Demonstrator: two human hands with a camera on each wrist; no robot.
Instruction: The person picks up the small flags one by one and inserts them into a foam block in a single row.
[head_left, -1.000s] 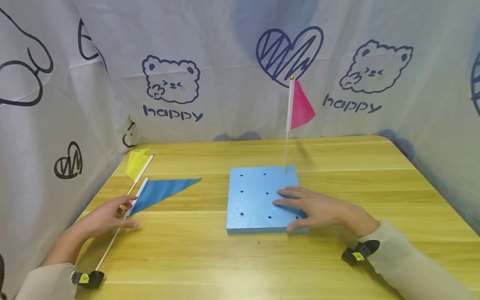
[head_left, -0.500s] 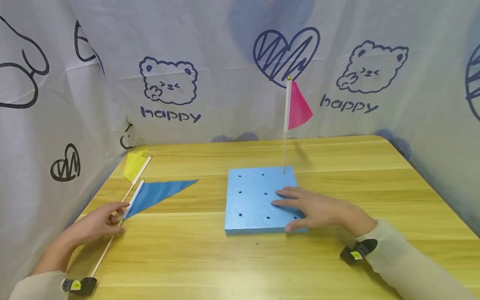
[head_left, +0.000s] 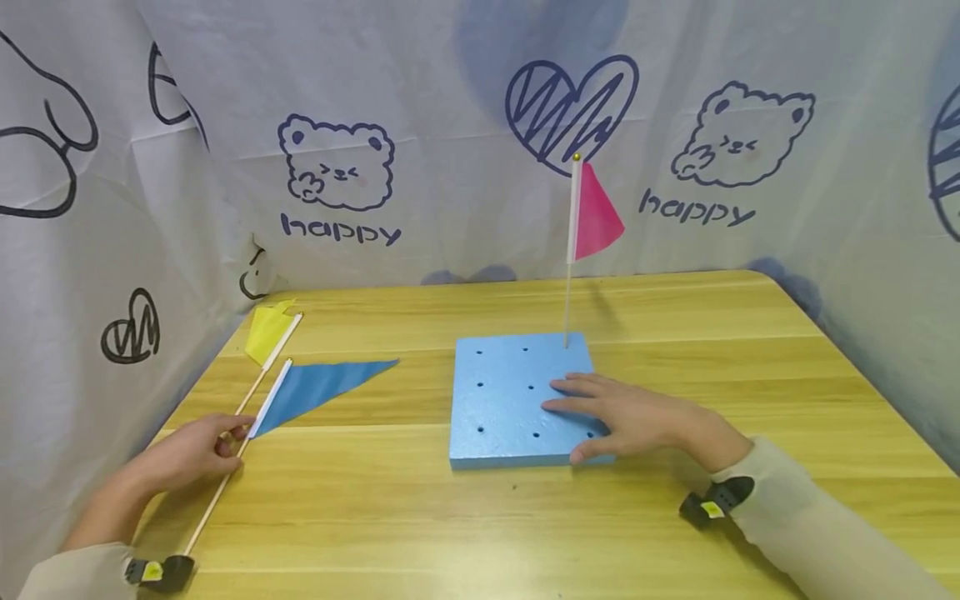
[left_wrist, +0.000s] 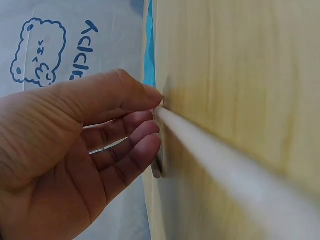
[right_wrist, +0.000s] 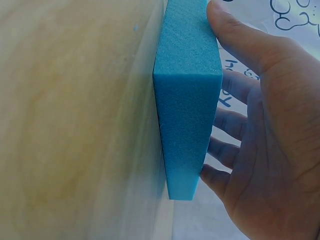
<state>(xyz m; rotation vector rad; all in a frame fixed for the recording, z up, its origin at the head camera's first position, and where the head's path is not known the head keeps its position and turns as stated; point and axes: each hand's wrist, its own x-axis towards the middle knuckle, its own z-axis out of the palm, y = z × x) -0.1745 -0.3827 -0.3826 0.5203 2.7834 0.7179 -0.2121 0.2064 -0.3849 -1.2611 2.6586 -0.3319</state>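
Two hands busy: left hand (head_left: 187, 454) pinches the blue flag (head_left: 318, 387) stick, right hand (head_left: 626, 417) flat on the foam block (head_left: 498, 400). Thin stick could slip from that light pinch.

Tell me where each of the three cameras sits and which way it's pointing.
Head: worn high, looking forward and down at the table; both hands and sleeves show.
Left wrist: low along the tabletop; left hand pinching the blue flag's stick.
Right wrist: at table level, edge-on to the foam block; right hand on it.
Shared: head view shows both.
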